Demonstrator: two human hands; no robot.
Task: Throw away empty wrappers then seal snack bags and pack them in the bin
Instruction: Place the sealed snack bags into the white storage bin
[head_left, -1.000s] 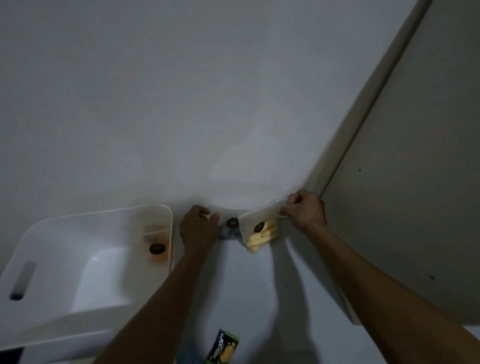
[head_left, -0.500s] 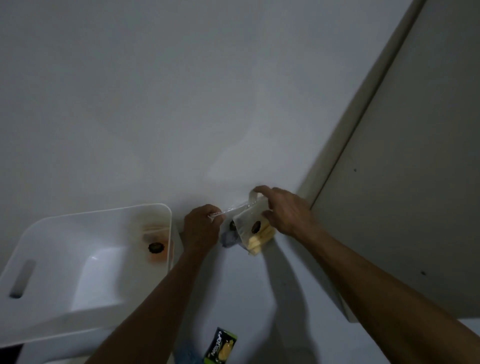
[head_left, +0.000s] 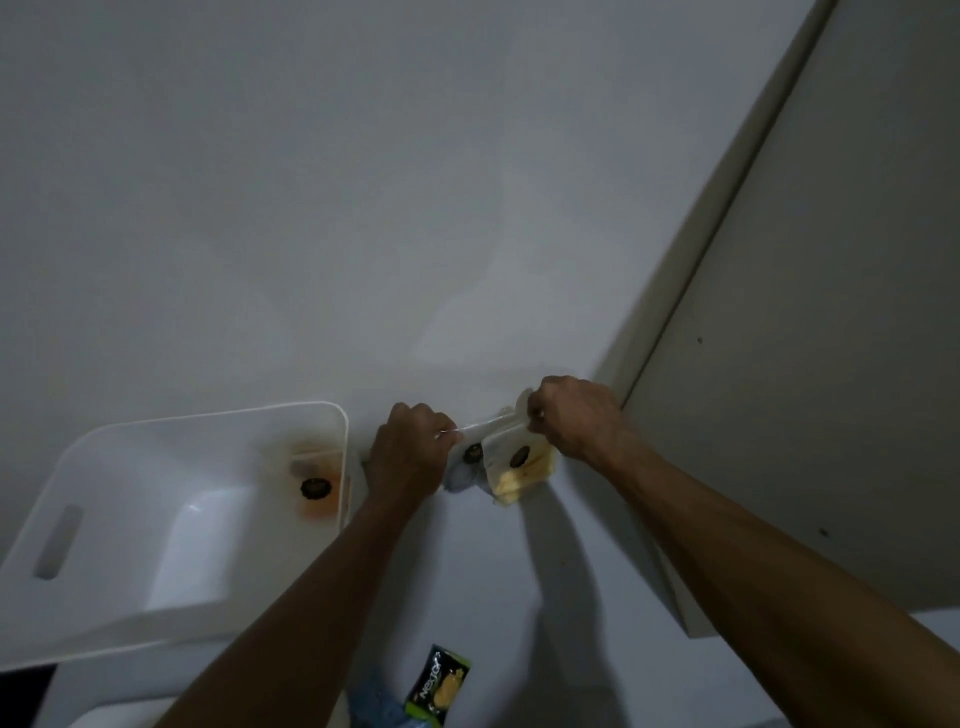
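Note:
A clear snack bag (head_left: 519, 462) with yellow pieces and a dark round label is held up off the white surface. My left hand (head_left: 413, 452) pinches its top strip at the left end. My right hand (head_left: 576, 418) pinches the same top edge at the right end. Just behind it lies a second clear bag (head_left: 465, 470) with a dark label and bluish contents, partly hidden. The white plastic bin (head_left: 104, 457) stands at the left, and an orange-tinted snack bag (head_left: 314, 486) leans against its inner right wall.
A green and black snack wrapper (head_left: 439, 686) lies near the bottom edge, next to a bit of blue fabric (head_left: 374, 699). A beige panel (head_left: 805, 338) rises along the right side, close to my right hand. A white wall fills the view above.
My left hand took hold of the bag's top strip. My right hand slid left to the bag's middle, then back to the right end of the top edge.

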